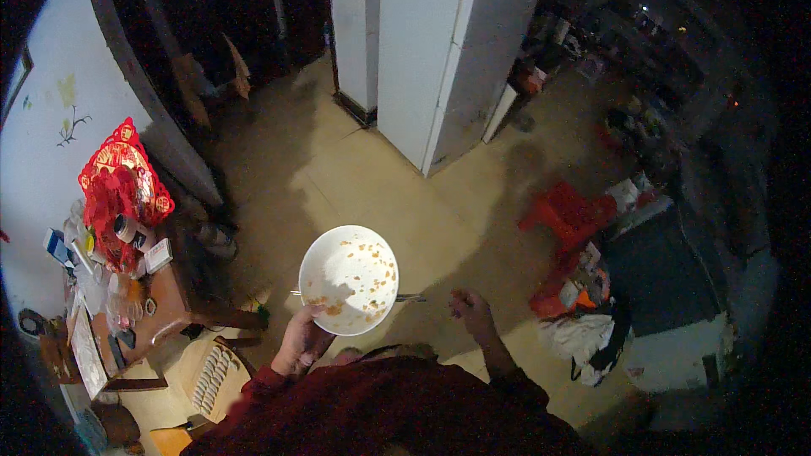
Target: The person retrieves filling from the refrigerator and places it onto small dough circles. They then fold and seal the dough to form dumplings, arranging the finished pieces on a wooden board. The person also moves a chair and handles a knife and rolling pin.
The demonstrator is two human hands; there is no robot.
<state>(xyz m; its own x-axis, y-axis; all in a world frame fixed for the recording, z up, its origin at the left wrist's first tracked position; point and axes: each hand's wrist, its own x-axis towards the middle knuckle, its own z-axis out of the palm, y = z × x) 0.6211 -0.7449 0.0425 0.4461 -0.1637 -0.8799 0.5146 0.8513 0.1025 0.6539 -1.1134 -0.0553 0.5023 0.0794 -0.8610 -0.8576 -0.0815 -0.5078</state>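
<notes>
A round white bowl (345, 257) with orange-brown food bits stuck to its inside is held out in front of me. My left hand (306, 339) grips its lower left rim, with the thumb over the edge. A pair of chopsticks (411, 297) runs crosswise under the bowl, its ends sticking out on both sides; the left fingers beneath are hidden. To the right of the bowl, my right hand (473, 314) hangs apart from it. Its fingers are loosely bent and slightly apart, with nothing visible in them, though the picture is dim there.
At left, a brown table (160, 308) is cluttered with bags, a jar and a red decoration (127, 169). Below it, a board (211, 380) carries rows of pale pieces. A white wall corner (414, 76) juts out ahead. A red stool (570, 215) and a white bag (583, 339) are at right.
</notes>
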